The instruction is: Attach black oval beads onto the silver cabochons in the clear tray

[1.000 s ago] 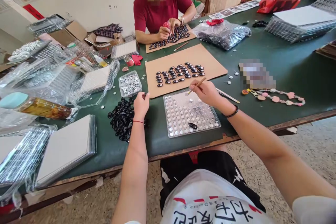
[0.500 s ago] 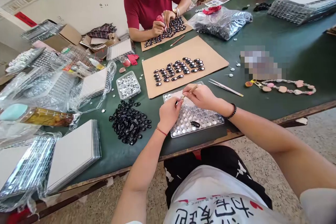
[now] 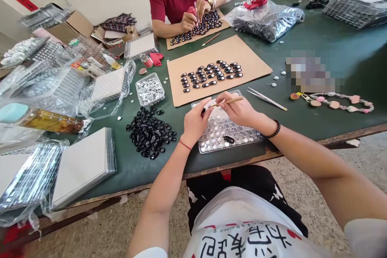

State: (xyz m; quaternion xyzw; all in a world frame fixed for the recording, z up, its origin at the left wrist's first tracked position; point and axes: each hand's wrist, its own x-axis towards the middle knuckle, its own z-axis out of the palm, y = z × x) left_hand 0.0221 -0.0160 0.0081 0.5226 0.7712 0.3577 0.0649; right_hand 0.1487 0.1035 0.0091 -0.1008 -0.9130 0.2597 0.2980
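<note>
The small black oval beads (image 3: 150, 133), heaped just left of the clear plastic blister tray (image 3: 225, 129), look glossy and smooth, and the tray's rows of silver studs glint like polished metal. Beyond the tray lies a flat sheet of matt brown cardboard (image 3: 256, 64), and the table (image 3: 332, 48) beneath is covered in dull dark-green cloth with a worn wooden edge. The thin stick (image 3: 229, 101) over the tray looks like pale bare wood, and the tweezers (image 3: 266, 98) to its right like bright smooth metal.
</note>
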